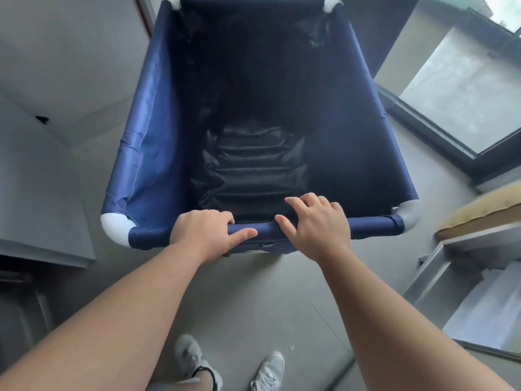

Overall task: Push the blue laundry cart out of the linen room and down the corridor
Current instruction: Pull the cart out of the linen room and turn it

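The blue laundry cart fills the middle of the head view, a deep fabric bin with white plastic corner joints and a dark, creased bottom. It holds no linen that I can see. My left hand is wrapped over the near rim bar, fingers curled inside and thumb lying along the bar. My right hand rests on the same bar just to the right, palm down, with its fingers loosely spread over the rim rather than curled tight.
A grey cabinet or counter runs along the left. On the right are a large window with a dark frame, a metal shelf unit and a tan board. Grey tiled floor lies under me.
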`<state>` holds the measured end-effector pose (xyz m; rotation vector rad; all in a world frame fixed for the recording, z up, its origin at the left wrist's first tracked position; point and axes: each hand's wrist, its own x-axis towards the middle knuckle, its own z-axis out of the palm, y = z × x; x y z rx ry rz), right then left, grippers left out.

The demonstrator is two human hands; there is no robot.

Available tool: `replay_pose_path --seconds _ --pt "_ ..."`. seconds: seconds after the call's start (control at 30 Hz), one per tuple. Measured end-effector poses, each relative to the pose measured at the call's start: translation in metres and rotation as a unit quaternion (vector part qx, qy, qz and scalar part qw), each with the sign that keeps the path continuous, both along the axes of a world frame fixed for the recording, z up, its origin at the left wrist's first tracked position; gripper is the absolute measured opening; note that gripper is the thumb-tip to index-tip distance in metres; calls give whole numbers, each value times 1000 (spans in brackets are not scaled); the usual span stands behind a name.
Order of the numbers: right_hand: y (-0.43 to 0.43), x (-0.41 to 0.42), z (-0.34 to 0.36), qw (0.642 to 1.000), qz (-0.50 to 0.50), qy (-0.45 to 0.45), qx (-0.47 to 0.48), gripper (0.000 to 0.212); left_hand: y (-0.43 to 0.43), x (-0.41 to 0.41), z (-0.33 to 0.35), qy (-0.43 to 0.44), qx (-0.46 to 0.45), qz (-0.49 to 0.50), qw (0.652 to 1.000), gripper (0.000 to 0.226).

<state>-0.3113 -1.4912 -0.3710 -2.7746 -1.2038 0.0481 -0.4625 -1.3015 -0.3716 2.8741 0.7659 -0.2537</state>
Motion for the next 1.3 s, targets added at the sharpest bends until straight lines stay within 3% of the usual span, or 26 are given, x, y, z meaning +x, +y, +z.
replay_pose_path --seconds 0.27,0.5,0.93,1.3 --pt "19 41 2 999 24 -1 -24 61 4 23 -10 -36 -8 33 999 98" --pt "31 69 0 998 57 -10 -26 59 7 42 -6 -12 -8 57 998 90" --pt "60 120 -9 992 123 -11 21 66 11 75 4 32 7 141 989 112" --pt "105 184 -4 975 216 -48 1 71 13 118 4 3 56 221 974 101"
